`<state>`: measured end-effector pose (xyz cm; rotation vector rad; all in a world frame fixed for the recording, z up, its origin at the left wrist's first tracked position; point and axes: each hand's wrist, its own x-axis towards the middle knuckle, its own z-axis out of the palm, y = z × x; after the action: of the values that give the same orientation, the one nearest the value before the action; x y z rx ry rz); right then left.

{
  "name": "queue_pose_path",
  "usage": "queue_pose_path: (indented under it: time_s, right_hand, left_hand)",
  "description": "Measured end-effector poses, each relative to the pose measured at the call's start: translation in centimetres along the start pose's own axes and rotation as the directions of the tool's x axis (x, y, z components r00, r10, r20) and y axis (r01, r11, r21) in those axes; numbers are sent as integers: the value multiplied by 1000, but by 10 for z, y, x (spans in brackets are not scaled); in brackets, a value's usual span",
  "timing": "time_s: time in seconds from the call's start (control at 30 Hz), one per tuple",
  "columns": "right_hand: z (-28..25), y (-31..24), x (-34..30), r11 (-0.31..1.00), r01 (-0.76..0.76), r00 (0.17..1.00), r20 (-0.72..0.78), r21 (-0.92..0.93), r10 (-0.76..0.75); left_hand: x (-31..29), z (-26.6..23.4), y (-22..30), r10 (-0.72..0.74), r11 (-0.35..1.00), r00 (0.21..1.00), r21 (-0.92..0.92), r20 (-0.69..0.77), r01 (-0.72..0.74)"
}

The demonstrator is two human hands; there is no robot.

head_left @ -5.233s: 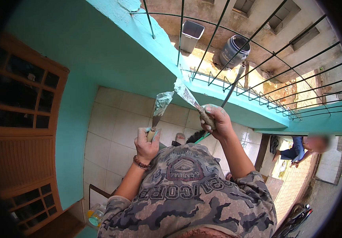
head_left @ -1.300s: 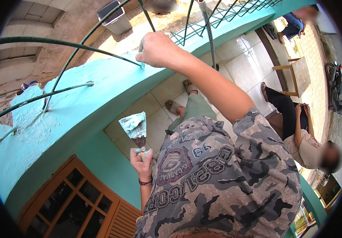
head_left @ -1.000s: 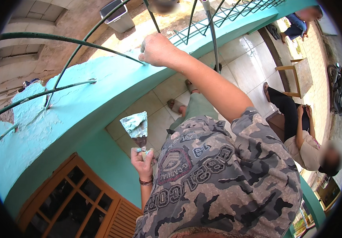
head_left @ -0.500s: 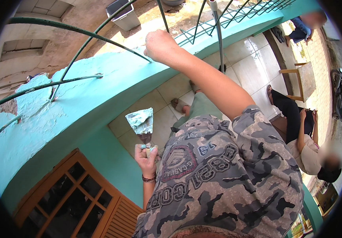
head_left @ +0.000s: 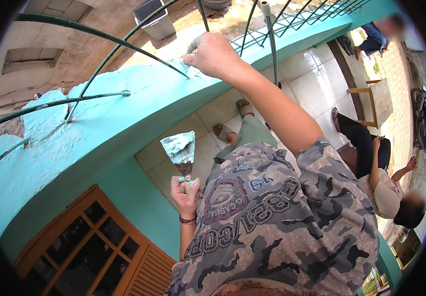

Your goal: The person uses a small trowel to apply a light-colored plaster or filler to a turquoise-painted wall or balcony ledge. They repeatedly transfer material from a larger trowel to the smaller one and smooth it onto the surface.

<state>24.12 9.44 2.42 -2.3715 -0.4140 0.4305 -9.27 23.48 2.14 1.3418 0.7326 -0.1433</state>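
My left hand (head_left: 185,198) is closed round the short handle of a putty knife (head_left: 179,149), blade pointing up. Pale turquoise paste covers most of the blade; bare dark metal shows near the handle. Above and to the right, my right hand (head_left: 214,55) rests on top of a turquoise wall (head_left: 143,81), next to where a green metal bar meets it. Its fingers are bent down and pressed together over the wall edge. Whatever they may hold is hidden under them. Whitish dust lies on this hand and forearm.
Curved green bars (head_left: 89,34) rise from the wall, and a green wire rack (head_left: 297,24) runs along it farther right. A grey bin (head_left: 156,23) stands beyond. Below left is a wooden door (head_left: 84,241). A person in black trousers (head_left: 363,143) sits at the right near a stool (head_left: 380,101).
My right hand has shifted slightly right, and its bent fingers now show against the wall. The putty knife has moved a little right and up. The seated person's hand has swung outward.
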Motion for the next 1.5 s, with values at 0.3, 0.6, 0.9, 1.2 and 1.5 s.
queue_pose_path:
  time_s: [0.3,0.6,0.9,1.2,1.5]
  right_hand:
    - [33,9,16,989,50,998,-19,-142,-53]
    - [57,3,57,961,22,994,109,-275,9]
    - [59,2,100,955,-141,953,224,-262,202]
    - [71,-1,152,927,-344,808,456,-149,374]
    - [100,17,203,942,-322,713,630,-97,308]
  left_hand:
    - [-1,0,8,-31,999,1000,27,-2,31]
    - [-2,0,2,-19,1000,1000,19,-12,19]
    - [-4,0,-6,-2,1000,1000,-30,-30,1]
    - [-4,-1,-4,-17,1000,999,0,-27,17]
    - [-10,5,-9,-44,999,992,-1,-121,44]
